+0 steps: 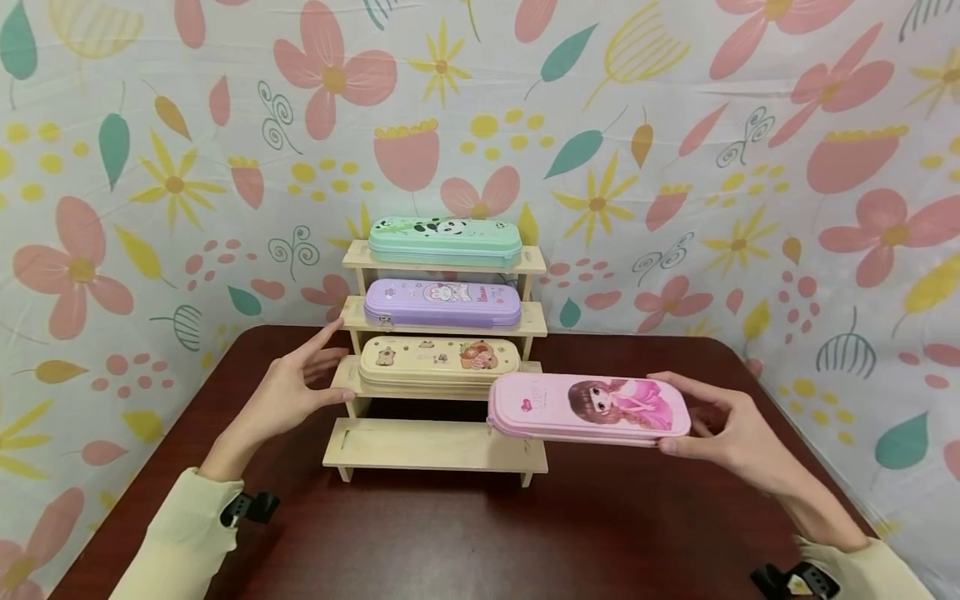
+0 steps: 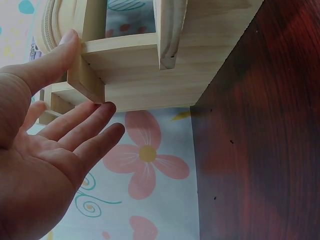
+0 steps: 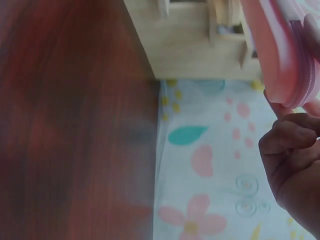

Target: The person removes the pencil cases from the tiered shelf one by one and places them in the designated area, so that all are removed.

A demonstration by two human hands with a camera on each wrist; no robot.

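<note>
My right hand (image 1: 723, 421) grips the right end of a pink pencil case (image 1: 588, 406) with a girl picture, thumb at the front and fingers behind. The case is held level in the air, its left end overlapping the right side of a wooden tiered rack (image 1: 435, 446) in the head view. The right wrist view shows the case's rounded end and zipper (image 3: 302, 75). My left hand (image 1: 288, 387) touches the rack's left side, fingers fairly straight and spread, the thumb at the third tier. In the left wrist view, the left fingertips (image 2: 107, 107) lie at a shelf's end.
On the rack's upper tiers lie a green panda pencil case (image 1: 446, 242), a purple one (image 1: 442, 302) and a cream one (image 1: 438, 360). The lowest tier shows bare wood. The rack stands on a dark red-brown table (image 1: 450, 533) before a flower-patterned cloth (image 1: 480, 108).
</note>
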